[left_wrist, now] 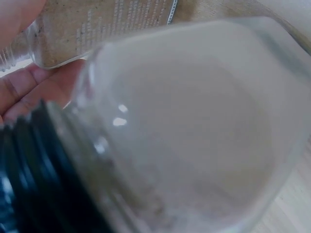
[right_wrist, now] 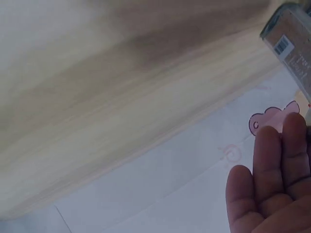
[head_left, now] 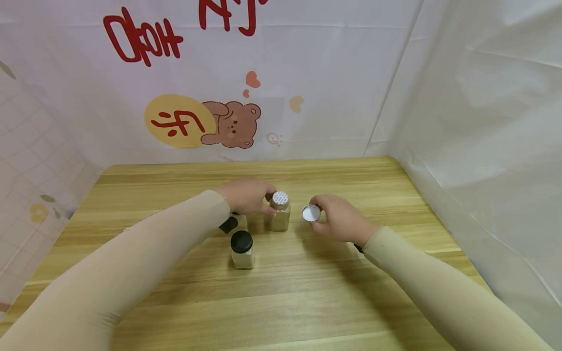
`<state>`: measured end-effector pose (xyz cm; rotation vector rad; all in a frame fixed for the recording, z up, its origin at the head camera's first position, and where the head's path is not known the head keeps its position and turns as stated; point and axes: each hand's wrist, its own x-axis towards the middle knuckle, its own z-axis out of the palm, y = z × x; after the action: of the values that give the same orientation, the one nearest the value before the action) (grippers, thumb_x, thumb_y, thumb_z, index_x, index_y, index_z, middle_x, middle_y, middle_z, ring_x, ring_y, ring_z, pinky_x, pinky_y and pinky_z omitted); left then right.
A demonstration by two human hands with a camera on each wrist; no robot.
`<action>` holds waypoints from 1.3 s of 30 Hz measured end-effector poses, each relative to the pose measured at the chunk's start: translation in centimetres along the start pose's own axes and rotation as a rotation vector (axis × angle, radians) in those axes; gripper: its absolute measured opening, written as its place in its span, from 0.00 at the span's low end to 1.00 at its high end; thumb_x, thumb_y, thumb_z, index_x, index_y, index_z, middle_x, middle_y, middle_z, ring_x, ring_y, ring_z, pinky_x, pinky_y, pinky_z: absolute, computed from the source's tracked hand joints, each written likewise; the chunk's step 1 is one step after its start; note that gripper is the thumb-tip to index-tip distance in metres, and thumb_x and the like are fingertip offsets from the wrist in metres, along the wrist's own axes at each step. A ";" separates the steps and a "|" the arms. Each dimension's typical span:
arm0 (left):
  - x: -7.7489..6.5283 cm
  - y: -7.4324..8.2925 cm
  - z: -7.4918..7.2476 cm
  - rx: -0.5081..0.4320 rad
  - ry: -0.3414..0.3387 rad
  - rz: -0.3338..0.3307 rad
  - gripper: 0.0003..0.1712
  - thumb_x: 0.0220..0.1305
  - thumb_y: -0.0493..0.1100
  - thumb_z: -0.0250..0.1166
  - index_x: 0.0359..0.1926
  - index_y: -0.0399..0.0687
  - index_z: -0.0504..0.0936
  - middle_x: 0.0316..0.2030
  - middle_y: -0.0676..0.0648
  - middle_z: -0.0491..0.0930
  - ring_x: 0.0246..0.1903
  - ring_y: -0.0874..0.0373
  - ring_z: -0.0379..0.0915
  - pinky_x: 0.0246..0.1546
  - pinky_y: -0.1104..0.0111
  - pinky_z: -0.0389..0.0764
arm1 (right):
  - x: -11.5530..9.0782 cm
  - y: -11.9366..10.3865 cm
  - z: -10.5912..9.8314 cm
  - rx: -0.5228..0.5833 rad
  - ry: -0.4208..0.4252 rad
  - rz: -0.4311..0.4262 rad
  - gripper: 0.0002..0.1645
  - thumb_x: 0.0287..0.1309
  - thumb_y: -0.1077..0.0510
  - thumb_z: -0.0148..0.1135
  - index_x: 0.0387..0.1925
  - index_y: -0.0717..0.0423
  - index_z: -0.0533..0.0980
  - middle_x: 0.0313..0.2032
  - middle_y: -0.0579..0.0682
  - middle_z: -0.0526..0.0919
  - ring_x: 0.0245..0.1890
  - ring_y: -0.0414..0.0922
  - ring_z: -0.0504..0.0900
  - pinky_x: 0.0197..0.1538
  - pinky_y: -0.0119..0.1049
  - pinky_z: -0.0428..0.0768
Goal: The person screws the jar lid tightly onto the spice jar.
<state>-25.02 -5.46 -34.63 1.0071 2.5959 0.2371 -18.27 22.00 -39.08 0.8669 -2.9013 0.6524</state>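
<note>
Left hand: your left hand (head_left: 247, 195) grasps the square, clear glass jar of tan powder near its neck, thumb on the near side.
Uncapped jar: this square, clear glass jar of tan powder (head_left: 280, 221) stands upright on the table between your hands, a white patterned seal (head_left: 280, 198) across its mouth.
Right hand: your right hand (head_left: 338, 218) pinches the round lid with a white inside, just right of the uncapped jar and apart from it.
Lid: the round lid with a white inside (head_left: 311, 213) has its inner face turned toward you.
Capped jar: a clear jar of pale contents with a black lid (head_left: 243, 254) stands upright, nearer you and left of the uncapped one.
Surface: light wood-grain table (head_left: 307, 302).
</note>
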 end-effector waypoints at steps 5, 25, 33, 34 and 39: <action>0.0 0.1 -0.1 0.001 -0.009 0.002 0.17 0.69 0.62 0.71 0.50 0.60 0.84 0.54 0.52 0.86 0.57 0.56 0.81 0.63 0.56 0.79 | 1.2 0.0 -0.3 0.035 0.008 0.021 0.17 0.57 0.58 0.74 0.46 0.60 0.79 0.41 0.50 0.86 0.44 0.47 0.85 0.51 0.46 0.84; 0.1 0.1 0.1 -0.006 -0.014 -0.019 0.17 0.69 0.62 0.71 0.51 0.61 0.84 0.53 0.55 0.85 0.57 0.57 0.80 0.63 0.57 0.79 | 3.6 -0.6 -0.3 0.100 0.013 0.058 0.17 0.57 0.57 0.74 0.46 0.56 0.79 0.42 0.48 0.86 0.46 0.47 0.84 0.53 0.47 0.83; 0.3 0.0 0.2 -0.011 -0.013 -0.019 0.18 0.68 0.61 0.72 0.52 0.60 0.84 0.51 0.56 0.85 0.55 0.58 0.80 0.62 0.56 0.79 | 3.8 -0.8 -0.4 0.094 0.009 0.064 0.17 0.57 0.56 0.73 0.47 0.57 0.79 0.42 0.49 0.86 0.46 0.47 0.84 0.53 0.47 0.83; 0.3 0.0 0.1 -0.012 -0.014 -0.018 0.19 0.68 0.61 0.72 0.53 0.60 0.84 0.51 0.56 0.85 0.55 0.58 0.80 0.62 0.56 0.79 | 3.8 -0.8 -0.4 0.092 0.011 0.061 0.17 0.57 0.56 0.73 0.46 0.57 0.79 0.42 0.49 0.86 0.45 0.47 0.84 0.53 0.47 0.83; 0.2 0.1 0.0 -0.012 -0.018 -0.019 0.19 0.68 0.61 0.72 0.53 0.60 0.84 0.52 0.56 0.85 0.57 0.57 0.80 0.64 0.56 0.79 | 4.0 -0.9 -0.5 0.083 0.011 0.057 0.17 0.58 0.56 0.73 0.46 0.57 0.79 0.42 0.49 0.86 0.46 0.47 0.85 0.53 0.47 0.83</action>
<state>-25.09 -5.21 -34.69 0.9756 2.5837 0.2373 -21.16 19.45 -37.62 0.7877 -2.9175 0.7844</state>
